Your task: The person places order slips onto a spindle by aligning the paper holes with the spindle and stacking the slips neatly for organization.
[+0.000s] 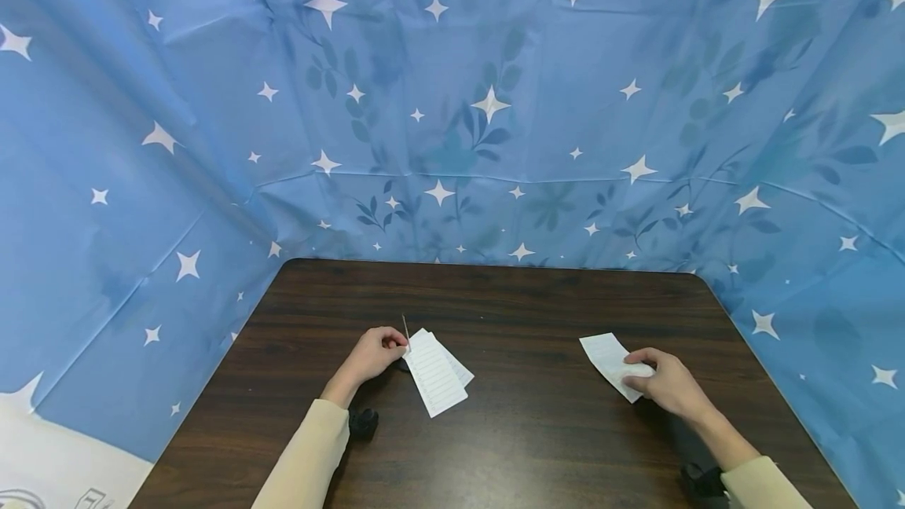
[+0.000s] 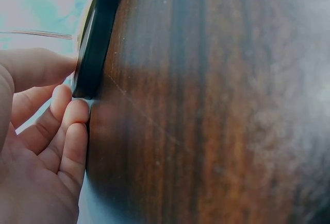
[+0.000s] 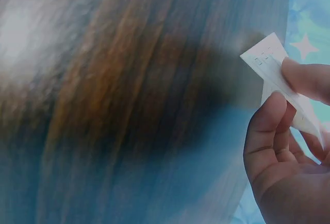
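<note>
My left hand (image 1: 385, 348) lies curled on the dark wooden table (image 1: 537, 430), left of centre. Its thumb and fingertips (image 2: 75, 116) hold the edge of a flat black base (image 2: 95, 44). A thin metal spike (image 1: 405, 328) stands up beside that hand. A small stack of lined white slips (image 1: 438, 371) lies at the spike, against the hand. On the right, my right hand (image 1: 643, 375) pinches a white paper slip (image 1: 606, 358) between thumb and fingers. The slip's (image 3: 268, 62) printed corner sticks out past the thumb, low over the table.
A blue cloth with white stars (image 1: 452, 140) hangs behind and on both sides of the table. A black strap (image 1: 363, 422) sits on the left wrist and another (image 1: 700, 481) on the right. Bare wood lies between the two hands.
</note>
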A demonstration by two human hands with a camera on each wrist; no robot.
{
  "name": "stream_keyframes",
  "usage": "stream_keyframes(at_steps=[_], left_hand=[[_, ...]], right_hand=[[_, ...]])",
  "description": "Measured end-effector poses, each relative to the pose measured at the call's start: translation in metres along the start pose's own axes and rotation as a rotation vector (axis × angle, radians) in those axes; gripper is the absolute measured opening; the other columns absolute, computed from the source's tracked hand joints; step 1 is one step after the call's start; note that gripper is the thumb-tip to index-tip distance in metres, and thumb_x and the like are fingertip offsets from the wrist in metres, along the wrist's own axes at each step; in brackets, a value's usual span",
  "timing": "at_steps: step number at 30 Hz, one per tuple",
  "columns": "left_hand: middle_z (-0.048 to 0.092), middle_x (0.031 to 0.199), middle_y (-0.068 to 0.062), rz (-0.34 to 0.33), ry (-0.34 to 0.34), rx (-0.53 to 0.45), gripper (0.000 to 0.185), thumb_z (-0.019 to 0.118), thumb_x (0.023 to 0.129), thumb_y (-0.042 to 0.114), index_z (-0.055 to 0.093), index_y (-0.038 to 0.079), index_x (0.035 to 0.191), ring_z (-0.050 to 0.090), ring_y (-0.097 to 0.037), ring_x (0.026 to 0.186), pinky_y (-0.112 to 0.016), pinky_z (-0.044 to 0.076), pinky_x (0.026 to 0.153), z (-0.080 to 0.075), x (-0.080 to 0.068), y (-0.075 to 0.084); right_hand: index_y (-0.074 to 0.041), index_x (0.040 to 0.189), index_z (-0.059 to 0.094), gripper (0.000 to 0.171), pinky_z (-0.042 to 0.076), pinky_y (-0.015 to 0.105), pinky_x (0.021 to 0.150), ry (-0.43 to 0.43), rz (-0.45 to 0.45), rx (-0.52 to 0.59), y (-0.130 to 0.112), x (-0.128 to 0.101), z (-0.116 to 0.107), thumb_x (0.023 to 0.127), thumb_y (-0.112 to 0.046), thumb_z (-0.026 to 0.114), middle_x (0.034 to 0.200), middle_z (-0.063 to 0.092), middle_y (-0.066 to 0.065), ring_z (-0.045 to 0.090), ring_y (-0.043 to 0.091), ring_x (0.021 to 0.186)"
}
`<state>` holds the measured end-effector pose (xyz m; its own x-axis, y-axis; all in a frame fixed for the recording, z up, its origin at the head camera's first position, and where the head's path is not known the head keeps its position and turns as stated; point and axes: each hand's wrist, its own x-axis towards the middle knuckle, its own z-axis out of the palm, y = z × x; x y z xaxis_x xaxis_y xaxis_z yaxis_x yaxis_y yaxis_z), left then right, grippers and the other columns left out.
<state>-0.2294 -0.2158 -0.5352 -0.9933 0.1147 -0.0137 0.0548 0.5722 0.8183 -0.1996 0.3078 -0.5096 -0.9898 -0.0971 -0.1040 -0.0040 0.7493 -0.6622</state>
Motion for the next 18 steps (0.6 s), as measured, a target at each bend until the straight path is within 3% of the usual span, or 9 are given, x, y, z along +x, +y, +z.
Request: stream_keyframes(at_steps=[10,14,18], left_hand=[[0.056,0.079,-0.002,0.005,0.001,0.001,0.004,0.069,0.094,0.005,0.072,0.006,0.095,0.049,-0.017,0.071,-0.033,0.041,0.066,0.000,0.000,0.001],[0.056,0.079,-0.002,0.006,0.004,0.004,0.004,0.069,0.094,0.004,0.072,0.006,0.095,0.049,-0.017,0.072,-0.033,0.041,0.066,0.000,-0.001,0.001],[0.056,0.080,-0.002,0.000,0.004,0.005,0.004,0.069,0.094,0.004,0.072,0.007,0.095,0.050,-0.017,0.072,-0.033,0.041,0.066,-0.001,0.000,0.000]], right_hand=[[0.007,0.123,0.066,0.046,0.046,0.058,0.093,-0.008,-0.030,-0.005,-0.013,0.000,0.006,0.089,-0.022,0.078,0.132,0.056,0.033,0.052,0.049,0.122],[0.009,0.121,0.067,0.041,0.054,0.042,0.078,0.002,-0.049,0.036,-0.017,-0.003,0.011,0.090,-0.016,0.076,0.129,0.057,0.032,0.062,0.037,0.104],[0.011,0.122,0.065,0.036,0.054,0.031,0.065,-0.006,-0.056,0.113,-0.018,-0.004,0.015,0.092,-0.008,0.071,0.128,0.058,0.032,0.066,0.023,0.083]])
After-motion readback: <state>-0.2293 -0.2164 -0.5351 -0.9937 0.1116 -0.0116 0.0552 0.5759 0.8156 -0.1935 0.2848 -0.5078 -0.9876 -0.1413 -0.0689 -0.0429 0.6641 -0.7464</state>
